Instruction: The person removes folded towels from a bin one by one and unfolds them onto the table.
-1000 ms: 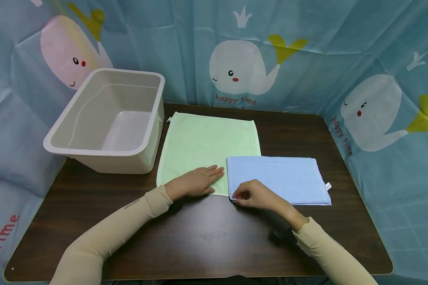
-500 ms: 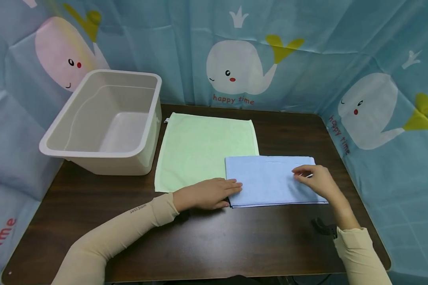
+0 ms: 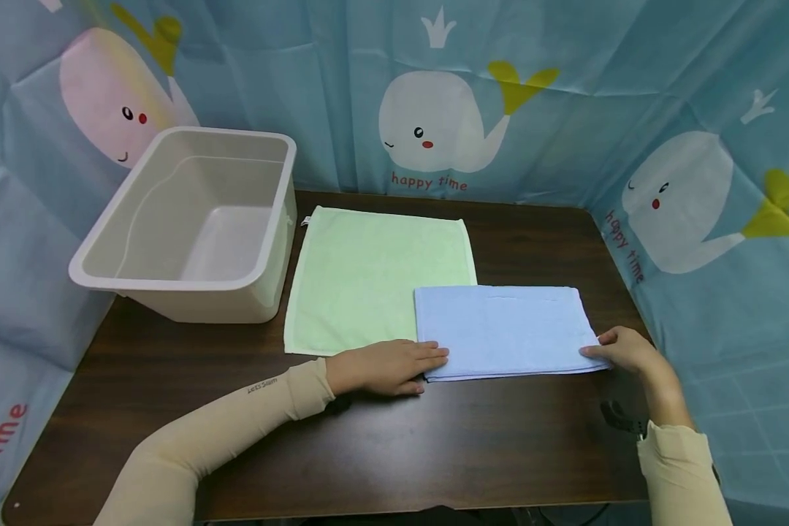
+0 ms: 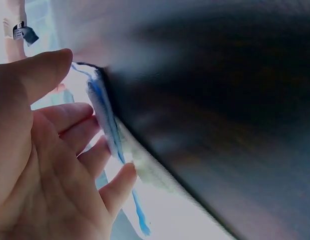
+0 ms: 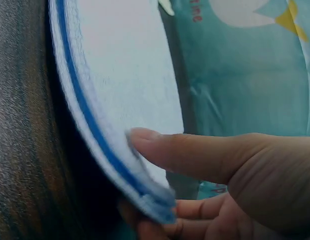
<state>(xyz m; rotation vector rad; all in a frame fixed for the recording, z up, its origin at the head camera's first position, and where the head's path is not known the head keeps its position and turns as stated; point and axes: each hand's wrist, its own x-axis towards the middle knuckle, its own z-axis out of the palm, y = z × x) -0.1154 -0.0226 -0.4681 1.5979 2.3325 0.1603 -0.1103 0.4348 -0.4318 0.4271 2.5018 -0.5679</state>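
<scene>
A folded blue towel lies on the table, its left part over a flat green towel. My left hand rests at the blue towel's left end, fingers straight, with the fingertips on the cloth. In the left wrist view the towel's layered edge runs beside those fingers, and the thumb stands apart. My right hand pinches the near right corner of the blue towel. The right wrist view has the thumb on top and fingers underneath, and the layered edge curves up off the table there.
A deep grey plastic bin stands at the back left, close to the green towel. The dark wooden table is bordered at the back and sides by a blue curtain printed with whales.
The right hand let go of the blue towel's left corner, moved right across it and took the near right corner. The left hand slid right from the green towel onto the blue one.
</scene>
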